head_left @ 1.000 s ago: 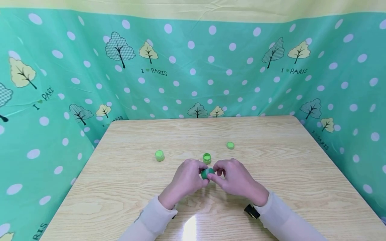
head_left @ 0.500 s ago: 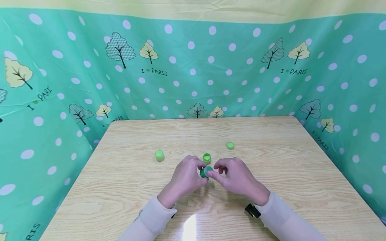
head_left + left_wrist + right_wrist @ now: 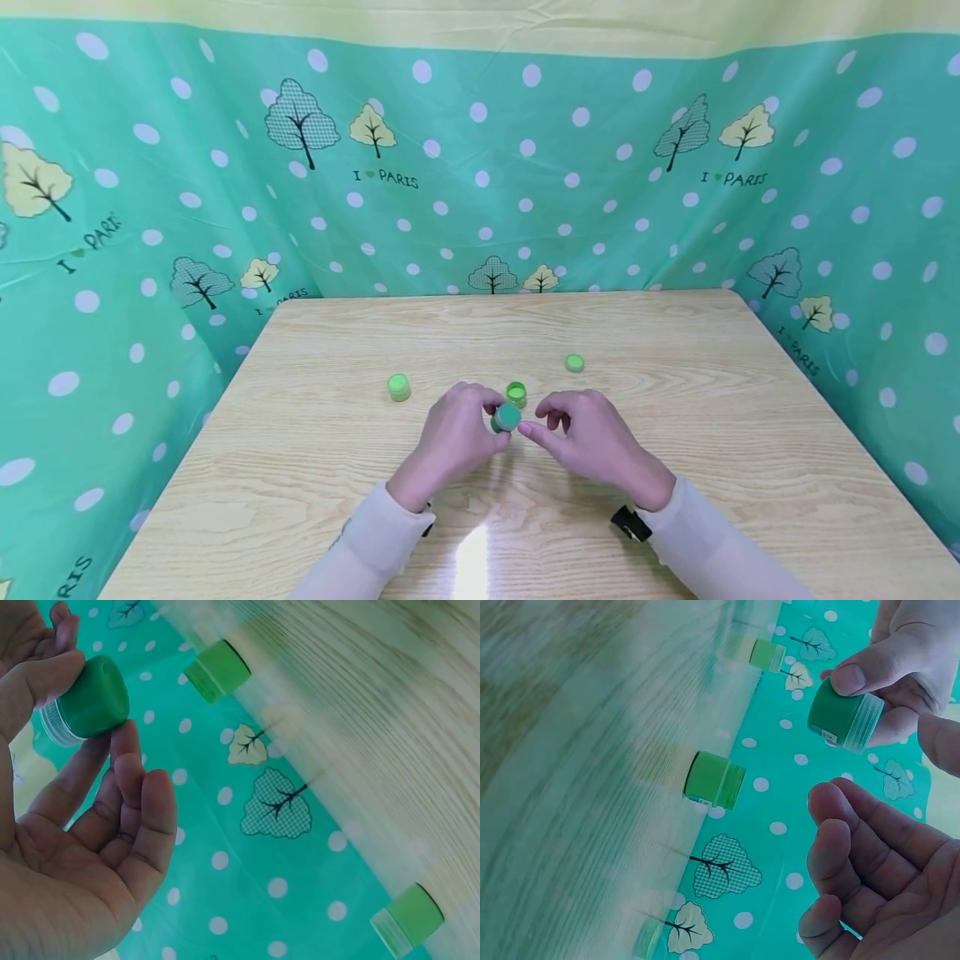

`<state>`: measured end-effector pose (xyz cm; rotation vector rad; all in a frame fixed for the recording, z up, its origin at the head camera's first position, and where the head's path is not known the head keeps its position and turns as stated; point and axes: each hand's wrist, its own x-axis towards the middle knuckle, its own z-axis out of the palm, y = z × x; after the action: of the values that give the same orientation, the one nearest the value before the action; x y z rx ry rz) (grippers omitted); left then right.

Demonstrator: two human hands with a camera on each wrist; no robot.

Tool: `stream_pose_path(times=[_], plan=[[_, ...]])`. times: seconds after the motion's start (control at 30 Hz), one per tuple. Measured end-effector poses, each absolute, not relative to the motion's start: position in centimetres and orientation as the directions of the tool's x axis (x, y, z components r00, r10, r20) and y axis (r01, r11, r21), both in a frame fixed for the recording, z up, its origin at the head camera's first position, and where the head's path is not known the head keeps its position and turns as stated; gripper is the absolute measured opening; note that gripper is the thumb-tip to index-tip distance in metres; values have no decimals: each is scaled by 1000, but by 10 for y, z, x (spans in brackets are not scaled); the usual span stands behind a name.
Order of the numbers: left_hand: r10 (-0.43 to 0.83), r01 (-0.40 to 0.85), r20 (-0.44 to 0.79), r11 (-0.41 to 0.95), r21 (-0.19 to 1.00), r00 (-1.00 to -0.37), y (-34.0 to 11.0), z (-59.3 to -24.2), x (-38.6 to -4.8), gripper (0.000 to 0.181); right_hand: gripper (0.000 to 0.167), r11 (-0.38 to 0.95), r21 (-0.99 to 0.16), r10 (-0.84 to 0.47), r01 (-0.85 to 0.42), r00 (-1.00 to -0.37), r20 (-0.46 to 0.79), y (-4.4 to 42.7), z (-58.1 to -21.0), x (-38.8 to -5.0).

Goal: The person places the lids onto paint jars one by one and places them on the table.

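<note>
Left hand [image 3: 459,429] has the dark green jar [image 3: 507,417] pinched by its body, thumb vs fingers; ribbed end left clear, probably for right-hand access. Right hand [image 3: 592,437] just beside it, fingers loosely curled, nothing held. Open jar [image 3: 516,394] just beyond the grip; 1 capped jar [image 3: 399,387] left, 1 small green disc [image 3: 574,363] right.

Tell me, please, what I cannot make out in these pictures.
Dark green jar: partly covered by the left hand, head view.
Jar label: print too small and blurred, right wrist view.
Right hand: cut off by the upper left corner, left wrist view.
Left sleeve: marking too small to read, head view.
Left black wrist piece: mostly hidden by that sleeve, head view.
</note>
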<state>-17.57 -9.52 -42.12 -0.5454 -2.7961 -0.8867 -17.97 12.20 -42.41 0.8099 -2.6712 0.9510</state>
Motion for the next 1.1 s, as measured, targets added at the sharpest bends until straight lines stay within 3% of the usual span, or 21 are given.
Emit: stream_pose_path(times=[0.6,0.97,1.1], plan=[[216,298,216,816,496,-952,-113,-424,-191,24,37,681,-503,-441,-532,-846,299,126,-425,-179],[111,156,118,849,506,-987,-134,-425,-218,13,39,702,-482,-445,-524,-852,277,134,-424,-176],[91,133,109,861,492,-990,-141,-427,-226,19,41,709,-474,-445,-522,-853,273,137,-424,-175]])
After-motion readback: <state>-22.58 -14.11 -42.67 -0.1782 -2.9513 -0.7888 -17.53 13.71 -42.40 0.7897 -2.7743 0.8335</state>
